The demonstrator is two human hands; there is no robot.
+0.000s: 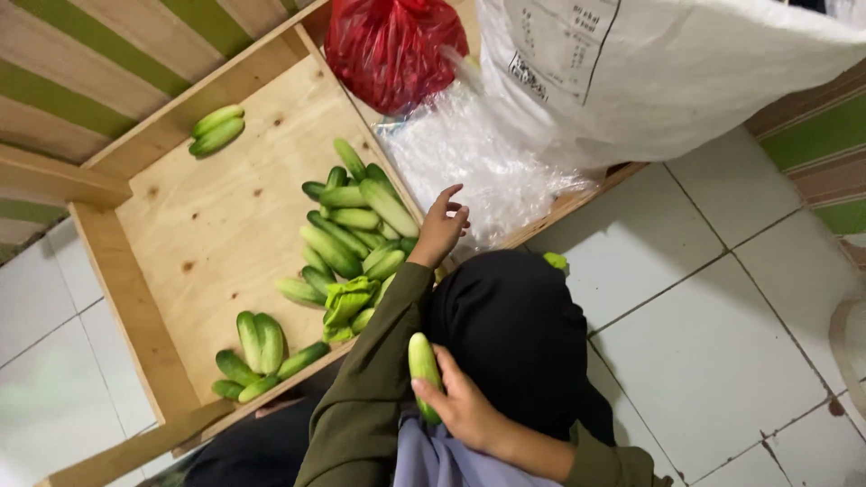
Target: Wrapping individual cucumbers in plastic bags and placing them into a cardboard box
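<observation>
My right hand [465, 410] is closed around a pale green cucumber [422, 362], held upright close to my body. My left hand [440, 225] is stretched out with fingers apart and nothing in it, hovering at the right edge of a heap of green cucumbers [347, 230]. The heap lies in a shallow wooden crate [135, 307]. Two more cucumbers [216, 131] lie at the crate's far corner. A small group of cucumbers [257, 356] rests near its front edge. My olive sleeve and black-clothed knee [510, 334] hide part of the crate's front.
A red plastic bag [392, 45] and crumpled clear plastic [478, 158] sit beyond the crate. A large white woven sack [649, 72] stands at the upper right. White floor tiles [722, 343] spread to the right; green-and-tan striped fabric [81, 63] lies at the upper left.
</observation>
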